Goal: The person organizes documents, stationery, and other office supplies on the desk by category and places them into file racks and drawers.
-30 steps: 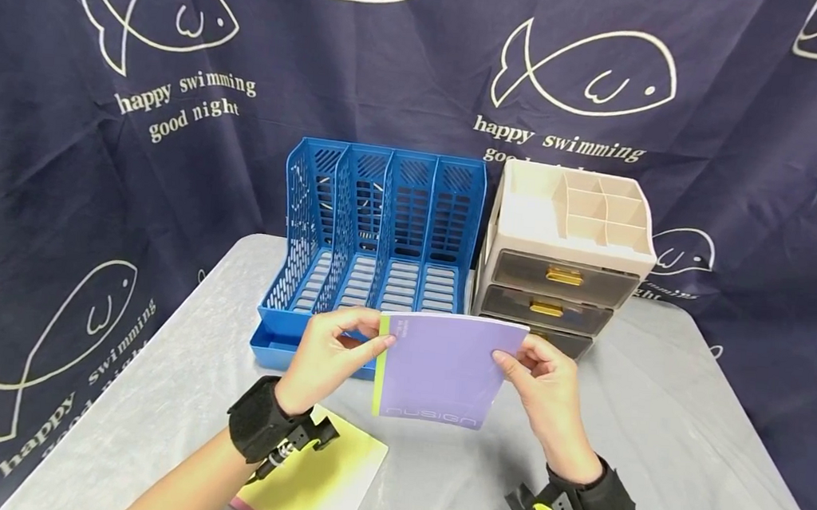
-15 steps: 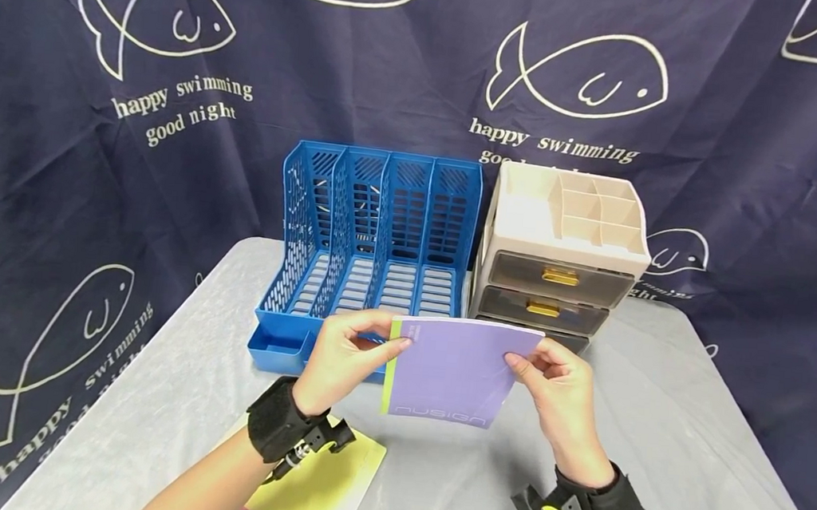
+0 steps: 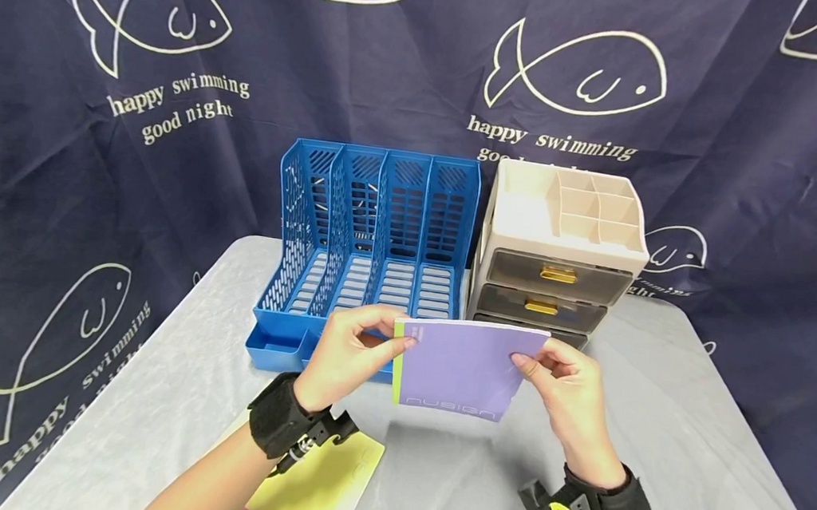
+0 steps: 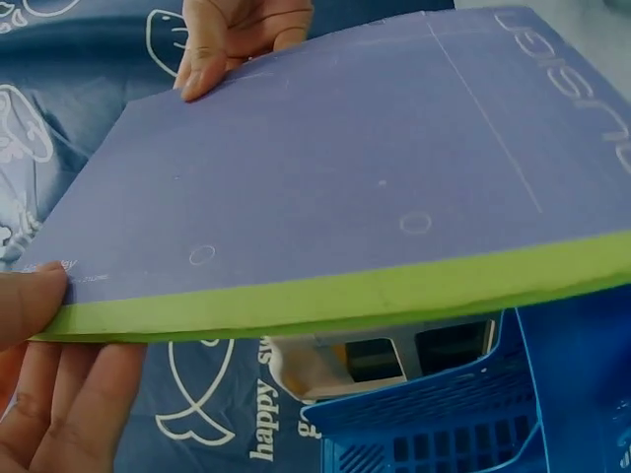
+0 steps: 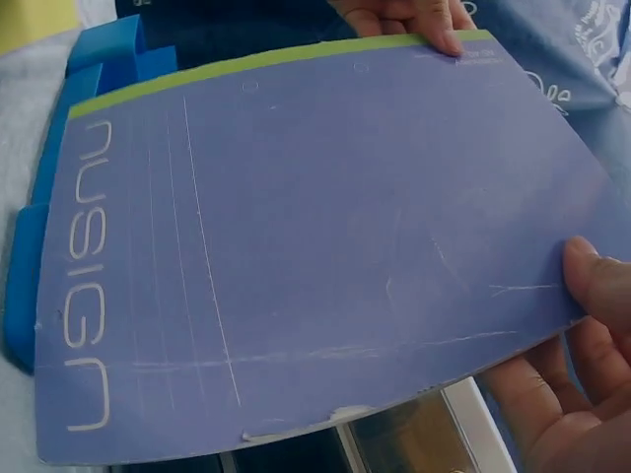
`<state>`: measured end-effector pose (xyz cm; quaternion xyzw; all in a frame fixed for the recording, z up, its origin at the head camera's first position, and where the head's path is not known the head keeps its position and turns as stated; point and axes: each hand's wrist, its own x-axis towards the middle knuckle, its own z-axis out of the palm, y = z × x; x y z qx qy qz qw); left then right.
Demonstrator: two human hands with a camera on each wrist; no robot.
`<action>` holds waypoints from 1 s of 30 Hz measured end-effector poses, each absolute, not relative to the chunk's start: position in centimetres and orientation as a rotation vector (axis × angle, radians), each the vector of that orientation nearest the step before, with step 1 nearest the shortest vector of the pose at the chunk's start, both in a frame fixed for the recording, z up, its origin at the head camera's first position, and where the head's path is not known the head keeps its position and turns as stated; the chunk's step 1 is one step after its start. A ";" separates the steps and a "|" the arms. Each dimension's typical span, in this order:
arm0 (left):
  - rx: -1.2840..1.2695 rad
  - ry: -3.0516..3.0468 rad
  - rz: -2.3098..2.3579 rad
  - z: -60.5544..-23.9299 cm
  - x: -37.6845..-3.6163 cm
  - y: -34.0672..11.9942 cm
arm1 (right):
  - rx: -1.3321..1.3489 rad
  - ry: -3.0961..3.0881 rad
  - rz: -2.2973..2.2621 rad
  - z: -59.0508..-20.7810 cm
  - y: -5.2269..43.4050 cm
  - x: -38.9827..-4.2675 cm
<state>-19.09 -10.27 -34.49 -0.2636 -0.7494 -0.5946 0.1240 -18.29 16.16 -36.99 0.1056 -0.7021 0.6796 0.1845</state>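
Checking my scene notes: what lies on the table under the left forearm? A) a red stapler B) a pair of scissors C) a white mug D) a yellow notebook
D: a yellow notebook lies flat on the table beneath the left wrist, while both hands hold the purple notebook.

Notebook [image 3: 460,367] was purple with a lime-green spine; file rack [image 3: 374,236] blue; drawer unit [image 3: 561,243] cream, grey drawers, gold handles; backdrop [image 3: 103,103] navy, white fish outlines.

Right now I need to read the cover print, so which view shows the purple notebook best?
The right wrist view: the purple notebook fills it, its cover lettering large. The head view shows it whole but small, between both hands. The left wrist view shows it slanted, lettering partly cut off.
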 end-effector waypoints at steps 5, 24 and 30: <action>-0.789 -2.189 -1.704 -33.9 -19.0 -10.3 | 0.235 -2.014 1.935 -36.8 16.3 -18.4; -0.564 -1.878 -1.451 -27.5 -19.6 -13.4 | 0.503 -2.182 1.950 -38.3 18.2 -18.1; -0.490 -1.867 -1.313 -26.7 -21.0 -13.1 | 0.511 -2.259 1.909 -38.8 18.2 -17.8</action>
